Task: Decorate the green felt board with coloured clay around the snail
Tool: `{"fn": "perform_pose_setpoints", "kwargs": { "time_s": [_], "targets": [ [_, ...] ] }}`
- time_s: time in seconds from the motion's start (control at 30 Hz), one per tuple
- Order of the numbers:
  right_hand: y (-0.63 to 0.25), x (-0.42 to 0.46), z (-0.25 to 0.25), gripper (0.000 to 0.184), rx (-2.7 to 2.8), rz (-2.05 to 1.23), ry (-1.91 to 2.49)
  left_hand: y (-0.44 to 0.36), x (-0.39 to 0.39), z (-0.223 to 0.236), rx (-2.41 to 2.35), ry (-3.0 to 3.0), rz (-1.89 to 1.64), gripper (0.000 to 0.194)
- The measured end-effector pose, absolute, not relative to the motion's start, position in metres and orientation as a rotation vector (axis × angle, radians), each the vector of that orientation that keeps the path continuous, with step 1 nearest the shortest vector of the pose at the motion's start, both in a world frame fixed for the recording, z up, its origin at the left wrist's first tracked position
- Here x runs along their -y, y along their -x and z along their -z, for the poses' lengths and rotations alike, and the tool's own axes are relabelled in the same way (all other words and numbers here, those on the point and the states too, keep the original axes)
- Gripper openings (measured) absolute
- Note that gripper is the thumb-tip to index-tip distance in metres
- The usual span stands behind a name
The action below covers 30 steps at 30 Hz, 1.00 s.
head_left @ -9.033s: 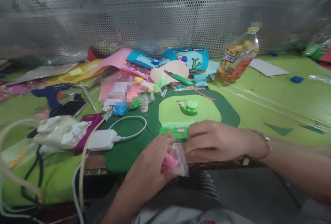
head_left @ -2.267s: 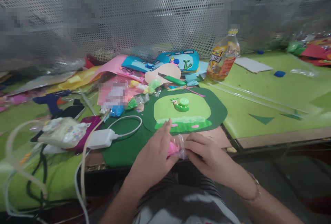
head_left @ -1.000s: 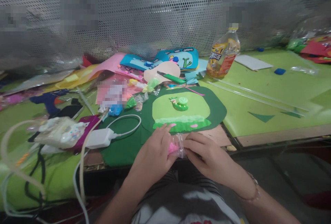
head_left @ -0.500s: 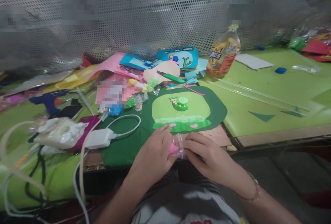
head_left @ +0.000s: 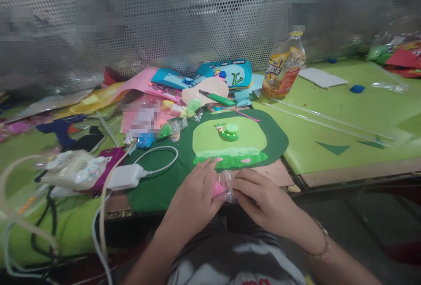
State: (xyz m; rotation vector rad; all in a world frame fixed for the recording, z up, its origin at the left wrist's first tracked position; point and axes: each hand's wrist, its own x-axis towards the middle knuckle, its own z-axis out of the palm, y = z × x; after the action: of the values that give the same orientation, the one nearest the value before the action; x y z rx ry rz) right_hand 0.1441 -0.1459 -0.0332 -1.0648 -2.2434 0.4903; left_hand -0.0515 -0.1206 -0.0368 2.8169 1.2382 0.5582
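Note:
My left hand (head_left: 196, 190) and my right hand (head_left: 259, 197) meet at the table's near edge, both pinching a small clear plastic bag of pink clay (head_left: 222, 187). Just beyond the hands lies a dark green felt sheet (head_left: 275, 135) with a light green panel (head_left: 250, 136). A green clay snail (head_left: 227, 131) sits on the panel. A strip of green clay grass with pink dots (head_left: 235, 159) runs along the panel's near side.
A juice bottle (head_left: 283, 69) stands at the back right. A white charger and cable (head_left: 125, 176), phones (head_left: 86, 143) and small clay bags (head_left: 174, 127) crowd the left. A green-handled knife (head_left: 219, 98) lies on a pink disc. Perforated metal screen (head_left: 197, 17) behind.
Nine seconds ago both hands were pressing the green strip on the felt; since then they have drawn back to the table edge and hold the pink clay bag almost still.

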Motion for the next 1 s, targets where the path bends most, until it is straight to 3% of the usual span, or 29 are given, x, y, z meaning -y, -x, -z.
{"fn": "perform_pose_setpoints", "kwargs": {
  "time_s": [0.3,0.73,1.0],
  "targets": [
    [-0.142,0.146,0.031,0.023,2.242,-0.493,1.074,0.049,0.121,0.031,-1.284,-2.746,-0.527,0.033],
    [-0.142,0.146,0.032,0.024,2.226,-0.471,1.084,0.049,0.116,0.028,-1.248,-2.760,-0.420,0.053],
    [-0.143,0.146,0.033,0.021,2.230,-0.486,1.108,0.044,0.117,0.025,-1.222,-2.882,-0.405,0.035]
  ]
}}
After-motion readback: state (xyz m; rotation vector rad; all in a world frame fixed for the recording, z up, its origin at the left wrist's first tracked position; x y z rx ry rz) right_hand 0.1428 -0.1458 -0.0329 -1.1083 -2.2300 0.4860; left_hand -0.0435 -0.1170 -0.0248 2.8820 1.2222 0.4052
